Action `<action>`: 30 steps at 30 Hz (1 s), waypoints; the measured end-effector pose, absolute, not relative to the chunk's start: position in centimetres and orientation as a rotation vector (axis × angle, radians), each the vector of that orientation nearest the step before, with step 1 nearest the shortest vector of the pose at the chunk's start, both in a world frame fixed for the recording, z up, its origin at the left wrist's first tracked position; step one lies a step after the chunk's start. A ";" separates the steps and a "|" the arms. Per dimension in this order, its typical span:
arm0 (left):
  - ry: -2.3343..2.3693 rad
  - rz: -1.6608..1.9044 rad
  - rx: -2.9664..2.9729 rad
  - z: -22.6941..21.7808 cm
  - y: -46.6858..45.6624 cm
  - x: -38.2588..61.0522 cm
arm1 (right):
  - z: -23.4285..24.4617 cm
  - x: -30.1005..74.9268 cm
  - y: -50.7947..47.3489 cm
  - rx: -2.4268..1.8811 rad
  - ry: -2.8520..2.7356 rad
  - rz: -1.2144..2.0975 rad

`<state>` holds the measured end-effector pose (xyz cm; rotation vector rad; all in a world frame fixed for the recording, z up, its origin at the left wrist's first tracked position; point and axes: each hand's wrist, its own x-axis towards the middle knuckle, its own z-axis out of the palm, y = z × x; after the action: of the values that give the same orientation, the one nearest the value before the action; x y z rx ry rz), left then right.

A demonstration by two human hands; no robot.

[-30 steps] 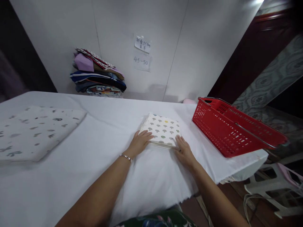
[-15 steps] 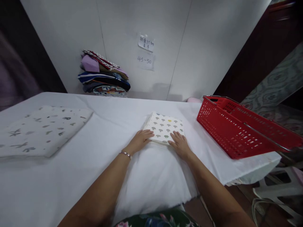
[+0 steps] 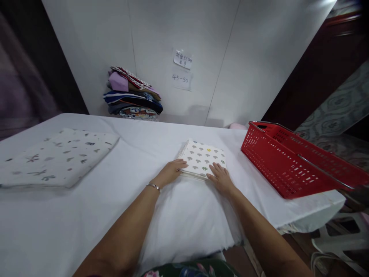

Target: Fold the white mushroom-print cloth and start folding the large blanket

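A white cloth with grey mushroom prints (image 3: 201,154), folded into a thick square, lies on the white-covered table in front of me. My left hand (image 3: 173,169) rests at its left front corner, fingers stretched onto the top and edge. Flat on its right front corner lies my right hand (image 3: 220,177), fingers spread. Neither hand lifts the cloth. A bracelet (image 3: 153,187) circles my left wrist. Farther left, a larger white cloth with scattered plant-like prints (image 3: 60,159) is laid out flat.
On the right of the table (image 3: 138,142) stands a red perforated basket (image 3: 288,165) with metal handles. A pile of folded fabrics (image 3: 134,94) sits by the wall at the back left. Paper notes (image 3: 182,71) hang on the wall. A white plastic stool (image 3: 343,234) is at the lower right.
The camera view has shifted slightly, so the whole scene sits a little lower and further right. Both hands stay on the folded mushroom-print cloth, with almost no movement.
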<state>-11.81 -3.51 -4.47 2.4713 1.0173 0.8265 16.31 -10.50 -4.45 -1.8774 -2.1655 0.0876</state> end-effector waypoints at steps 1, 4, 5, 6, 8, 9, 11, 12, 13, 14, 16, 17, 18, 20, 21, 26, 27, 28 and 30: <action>1.017 0.837 2.475 -4.5 -3.5 -11.8 | -4.1 16.3 -10.4 -1.880 -2.172 0.108; 1.036 0.824 2.447 -4.5 -3.5 -11.7 | -2.6 15.5 -9.7 -1.900 -2.195 0.196; 1.043 0.808 2.432 -4.4 -3.5 -11.6 | -2.0 15.0 -9.5 -1.908 -2.205 0.236; 1.048 0.792 2.417 -4.4 -3.5 -11.6 | -1.4 14.4 -9.2 -1.914 -2.215 0.274; 1.050 0.771 2.384 -4.4 -3.5 -11.6 | -0.6 13.2 -8.6 -1.914 -2.255 0.347; 1.048 0.767 2.368 -4.4 -3.5 -11.7 | -0.4 12.6 -8.3 -1.914 -2.287 0.378; 1.039 0.761 2.336 -4.3 -3.5 -11.8 | -0.5 11.8 -8.0 -1.928 -2.354 0.412; 1.034 0.757 2.321 -4.3 -3.4 -11.9 | -0.8 11.5 -8.0 -1.938 -2.381 0.419; 1.032 0.753 2.307 -4.2 -3.4 -12.0 | -1.1 11.4 -8.0 -1.944 -2.400 0.420; 1.037 0.748 2.297 -4.1 -3.4 -12.0 | -1.3 11.3 -8.0 -1.946 -2.406 0.415; 1.073 0.717 2.291 -3.7 -3.4 -11.9 | -1.6 11.4 -8.2 -1.936 -2.400 0.413; 1.107 0.697 2.292 -3.5 -3.5 -11.8 | -1.6 11.4 -8.2 -1.930 -2.394 0.429; 1.143 0.680 2.294 -3.3 -3.6 -11.6 | -1.4 11.5 -8.2 -1.925 -2.385 0.460; 1.214 0.695 2.290 -2.8 -3.9 -11.1 | -0.9 11.6 -7.8 -1.893 -2.379 0.558; 1.239 0.731 2.287 -2.6 -4.2 -10.9 | -0.5 11.8 -7.5 -1.871 -2.373 0.596; 1.333 0.923 2.248 -2.7 -5.0 -9.6 | -0.7 13.7 -4.3 -1.962 -2.257 0.328; 1.363 0.934 2.223 -2.8 -5.1 -9.4 | -1.2 14.3 -3.7 -2.009 -2.231 0.251; 1.393 0.941 2.197 -3.0 -5.1 -9.3 | -1.8 14.8 -3.2 -2.044 -2.219 0.190; 1.431 0.948 2.154 -3.2 -5.0 -9.2 | -3.0 15.5 -2.5 -2.066 -2.215 0.106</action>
<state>-9.16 -5.05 -3.19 2.1542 1.4308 0.9484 15.55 -2.53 -3.02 -2.0660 -2.2148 0.1065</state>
